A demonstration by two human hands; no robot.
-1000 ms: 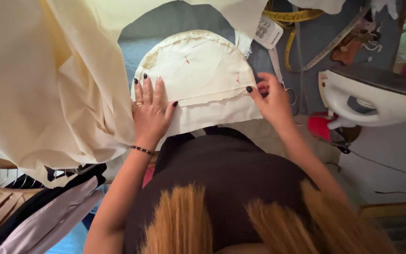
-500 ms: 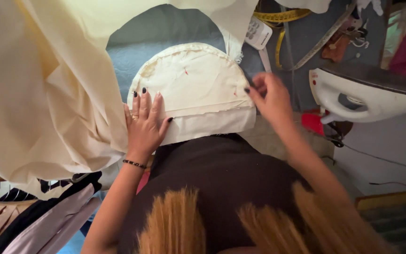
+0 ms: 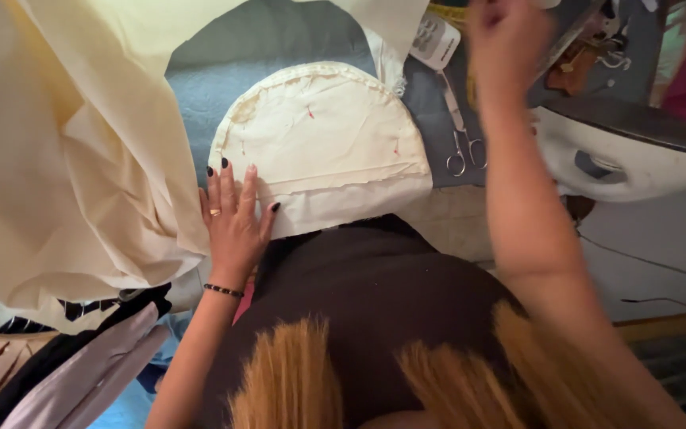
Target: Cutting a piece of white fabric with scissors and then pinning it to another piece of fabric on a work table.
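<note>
A cream half-round fabric piece (image 3: pixel 323 139) with small red marks lies flat on a blue-grey padded surface (image 3: pixel 263 48). My left hand (image 3: pixel 234 218) rests flat on its lower left corner, fingers spread, dark nails, a ring and a thin bracelet on the wrist. My right hand (image 3: pixel 506 36) is raised at the far top, blurred by motion, above the scissors (image 3: pixel 460 131); whether it holds anything is unclear. My dark top and orange hair fill the bottom of the view.
A large cream cloth (image 3: pixel 65 151) hangs over the left side. A white iron (image 3: pixel 621 155) sits at the right. A white tag (image 3: pixel 437 40) and a yellow tape measure (image 3: pixel 452 12) lie at the top. Striped and dark garments (image 3: pixel 57 357) lie bottom left.
My right hand lifted off the fabric's right edge and rose toward the far top. The left hand stayed pressed on the lower left corner. The scissors are now uncovered.
</note>
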